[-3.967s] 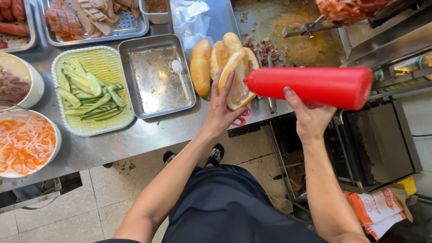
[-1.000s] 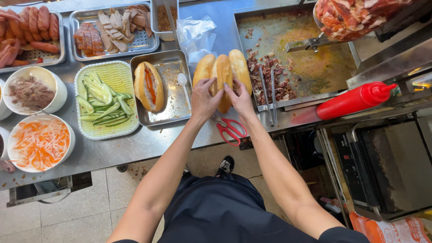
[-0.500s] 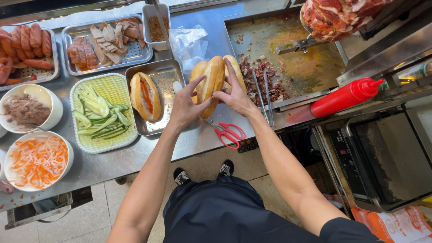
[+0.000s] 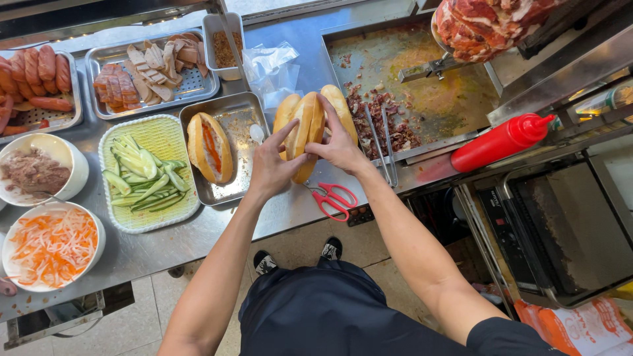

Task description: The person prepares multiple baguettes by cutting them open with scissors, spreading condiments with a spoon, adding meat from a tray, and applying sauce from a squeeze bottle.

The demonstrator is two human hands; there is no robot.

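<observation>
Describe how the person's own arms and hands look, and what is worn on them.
Both arms are bare from the upper arm down to the fingers. The left hand and right hand wear no gloves, rings, watch or bands that can be seen. A dark short sleeve covers the right upper arm at the frame's bottom edge, matching the dark apron below. The left sleeve is out of view.

your one head cam, looking straight down over your arms, close above the counter (image 4: pixel 198 244), floor and your shoes showing below
</observation>
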